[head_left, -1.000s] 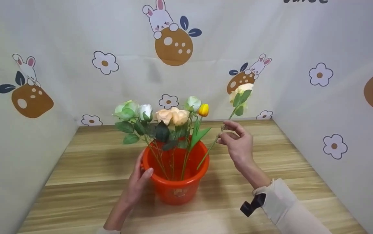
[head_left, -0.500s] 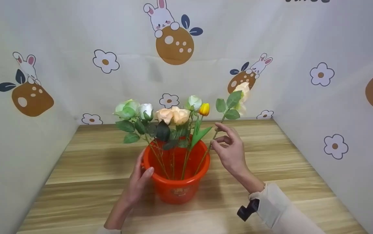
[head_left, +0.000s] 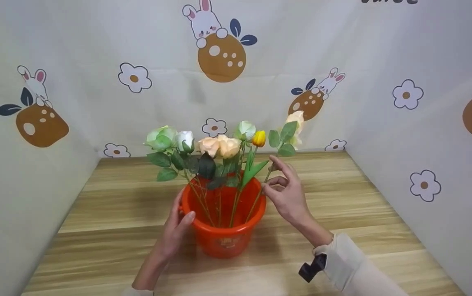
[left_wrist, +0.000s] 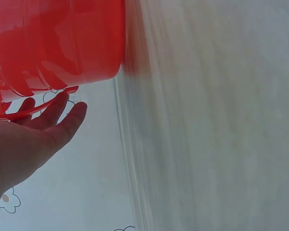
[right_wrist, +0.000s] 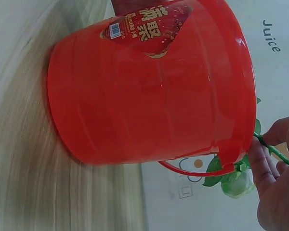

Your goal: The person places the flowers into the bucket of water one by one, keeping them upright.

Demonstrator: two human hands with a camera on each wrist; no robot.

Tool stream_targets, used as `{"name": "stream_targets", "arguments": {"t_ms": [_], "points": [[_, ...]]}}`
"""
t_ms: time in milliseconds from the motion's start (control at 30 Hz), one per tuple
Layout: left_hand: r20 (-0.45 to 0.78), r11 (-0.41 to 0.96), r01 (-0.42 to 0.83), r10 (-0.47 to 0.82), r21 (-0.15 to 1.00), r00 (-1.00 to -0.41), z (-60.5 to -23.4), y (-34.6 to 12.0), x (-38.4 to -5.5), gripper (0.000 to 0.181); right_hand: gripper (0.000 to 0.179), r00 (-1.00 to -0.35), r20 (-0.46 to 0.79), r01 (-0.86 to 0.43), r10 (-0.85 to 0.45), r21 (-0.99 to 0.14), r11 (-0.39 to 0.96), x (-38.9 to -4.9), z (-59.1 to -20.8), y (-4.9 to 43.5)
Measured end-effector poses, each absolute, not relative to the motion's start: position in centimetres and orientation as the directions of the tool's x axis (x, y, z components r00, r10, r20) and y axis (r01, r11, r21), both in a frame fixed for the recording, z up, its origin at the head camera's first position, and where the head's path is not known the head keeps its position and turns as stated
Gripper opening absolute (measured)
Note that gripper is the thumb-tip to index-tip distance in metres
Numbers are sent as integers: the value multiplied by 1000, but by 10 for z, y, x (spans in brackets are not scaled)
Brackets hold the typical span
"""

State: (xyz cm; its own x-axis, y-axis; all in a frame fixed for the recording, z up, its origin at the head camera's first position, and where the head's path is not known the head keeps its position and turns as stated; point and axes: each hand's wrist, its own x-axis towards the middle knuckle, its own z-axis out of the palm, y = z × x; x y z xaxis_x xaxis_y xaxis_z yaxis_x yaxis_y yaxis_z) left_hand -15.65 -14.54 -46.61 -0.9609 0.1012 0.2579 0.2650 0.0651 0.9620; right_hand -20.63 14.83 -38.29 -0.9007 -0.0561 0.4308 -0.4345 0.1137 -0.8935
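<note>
A red bucket [head_left: 224,240] stands upright, with several artificial flowers leaning in it. My left hand [head_left: 173,232] rests against its left side, thumb near the front rim. In the left wrist view, that hand's nearly straight fingers [left_wrist: 62,127] touch the bucket's handle [left_wrist: 38,109]. My right hand [head_left: 288,197] pinches the stem of a peach rose [head_left: 295,119] between thumb and fingers, just right of the rim. The lower stem slants down into the bucket. In the right wrist view, the green stem [right_wrist: 279,155] crosses between the fingers by the rim.
In the bucket are a green rose [head_left: 160,139], a white rose [head_left: 185,141], peach roses [head_left: 228,148], a pale green rose [head_left: 245,130] and a yellow tulip [head_left: 259,138]. The bucket stands on a wood-grain table [head_left: 108,246]. Patterned cloth [head_left: 260,49] walls off the back and sides.
My right hand has moved left and slightly down, bringing the peach rose closer to the bucket and its stem deeper inside. The left hand and bucket stay in place.
</note>
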Motion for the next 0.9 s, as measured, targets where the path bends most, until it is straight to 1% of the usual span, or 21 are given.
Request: {"name": "stream_targets", "arguments": {"t_ms": [267, 367, 600, 700, 800, 900], "points": [[247, 75, 255, 103, 964, -964, -465, -145, -157, 71, 74, -895, 436, -446, -93, -884, 142, -205, -383, 147], [248, 75, 257, 108, 964, -963, -464, -145, -157, 71, 71, -877, 469, -480, -103, -854, 199, -204, -384, 147], [277, 39, 284, 130, 958, -952, -465, -144, -158, 73, 57, -801, 588, -579, -112, -712, 398, -202, -389, 148], [277, 38, 284, 130, 958, -952, -465, -144, -158, 73, 48, -761, 636, -609, -127, -633, 477, -201, -392, 148], [269, 41, 276, 127, 960, -955, -465, -145, -158, 74, 37, -732, 664, -623, -153, -560, 546, -199, -393, 146], [266, 42, 273, 124, 961, -956, -465, -145, -157, 73, 29, -718, 669, -625, -192, -499, 600, -195, -391, 143]]}}
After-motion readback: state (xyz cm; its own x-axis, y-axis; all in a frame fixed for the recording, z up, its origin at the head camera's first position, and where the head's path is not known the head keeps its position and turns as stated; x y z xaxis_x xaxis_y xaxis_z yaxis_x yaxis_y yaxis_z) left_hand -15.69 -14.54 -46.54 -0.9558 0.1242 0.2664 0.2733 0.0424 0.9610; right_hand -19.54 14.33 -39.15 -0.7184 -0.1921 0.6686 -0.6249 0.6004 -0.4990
